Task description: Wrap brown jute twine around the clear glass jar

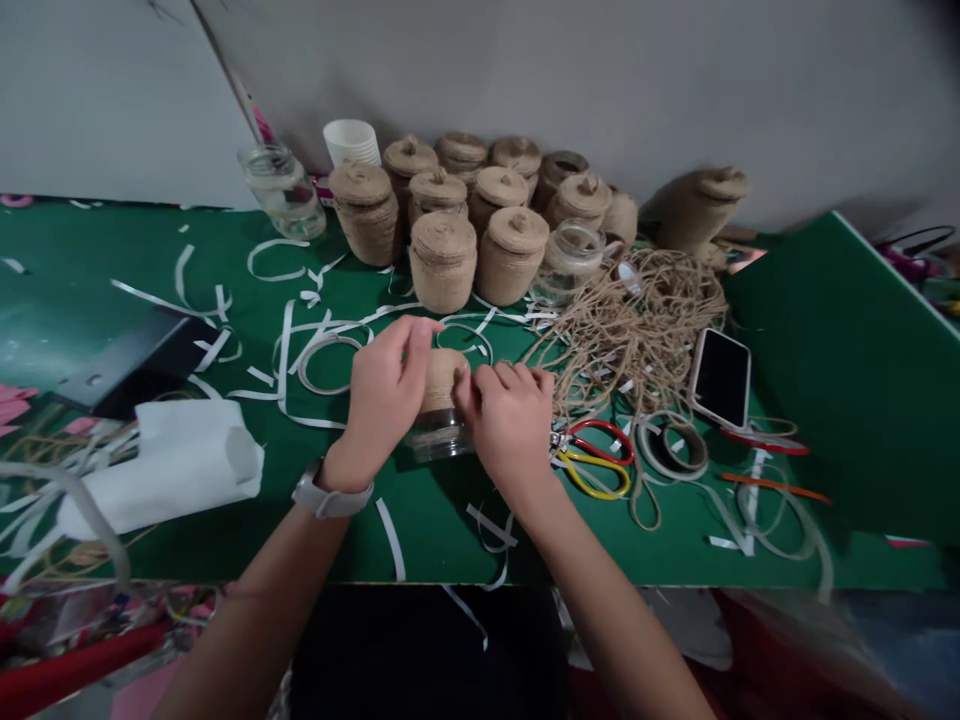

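Observation:
Between my hands a glass jar [444, 440] stands on the green table, its upper part wrapped in rows of jute twine [442, 385] and its lower part bare glass. My left hand [386, 385] is closed around the jar's left side, thumb near the top. On the right side my right hand [511, 415] presses against the wrapped part, fingers curled in and thumb on the twine. The strand within those fingers is mostly hidden. A loose heap of jute twine [637, 315] lies just beyond my right hand.
Several twine-covered jars with lids [442, 262] stand along the wall, beside a bare glass jar [574, 258]. Scissors [600, 460], a tape roll [673, 447] and a phone [721, 378] lie to the right. White strips and a white sheet [176, 460] are on the left.

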Available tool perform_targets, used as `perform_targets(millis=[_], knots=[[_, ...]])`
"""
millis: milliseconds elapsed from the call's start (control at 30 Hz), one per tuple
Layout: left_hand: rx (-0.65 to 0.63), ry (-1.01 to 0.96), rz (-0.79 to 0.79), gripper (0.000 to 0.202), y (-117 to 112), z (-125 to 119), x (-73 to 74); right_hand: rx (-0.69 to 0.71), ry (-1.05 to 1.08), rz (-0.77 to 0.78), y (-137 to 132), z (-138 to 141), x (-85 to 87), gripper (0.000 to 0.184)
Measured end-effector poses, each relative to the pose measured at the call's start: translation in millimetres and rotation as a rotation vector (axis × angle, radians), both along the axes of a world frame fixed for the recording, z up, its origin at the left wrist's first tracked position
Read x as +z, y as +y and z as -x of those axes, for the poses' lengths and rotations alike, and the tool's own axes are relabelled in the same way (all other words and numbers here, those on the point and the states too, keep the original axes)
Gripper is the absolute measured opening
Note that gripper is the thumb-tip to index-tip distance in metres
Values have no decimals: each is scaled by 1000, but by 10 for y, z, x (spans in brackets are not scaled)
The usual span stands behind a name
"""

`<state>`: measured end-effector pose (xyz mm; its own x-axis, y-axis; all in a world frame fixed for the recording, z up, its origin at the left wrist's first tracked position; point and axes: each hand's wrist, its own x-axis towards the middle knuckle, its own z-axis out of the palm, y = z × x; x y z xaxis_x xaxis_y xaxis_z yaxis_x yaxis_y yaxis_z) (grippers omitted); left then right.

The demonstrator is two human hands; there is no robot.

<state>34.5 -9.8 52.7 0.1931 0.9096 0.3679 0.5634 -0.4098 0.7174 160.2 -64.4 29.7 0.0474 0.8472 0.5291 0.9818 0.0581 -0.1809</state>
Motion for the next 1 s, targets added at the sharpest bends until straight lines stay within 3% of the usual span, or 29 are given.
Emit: perform_targets(millis=[100,233,433,533,667,867,1000], knots=[[-38,45,80,48,59,-90,26,26,13,10,13,31,28,34],[30,-15,247,59,140,-109,-74,5,38,-3,37,-54,50,34],[17,-320,302,60,155,-73,-236,-54,29,-33,33,-214,-16,38],[-14,-357,290,56,145,-97,-298,-68,16,-21,8,-212,-72,38],[-92,-254,220,54,118,-86,-268,-81,-28,-25,-19,-194,-95,34],[-114,293,-22,43,39,-132,63,-68,-63,-20,-25,-142,-47,32],[-21,388,111,52,41,-300,178,13,-72,-27,-23,-86,-5,29]])
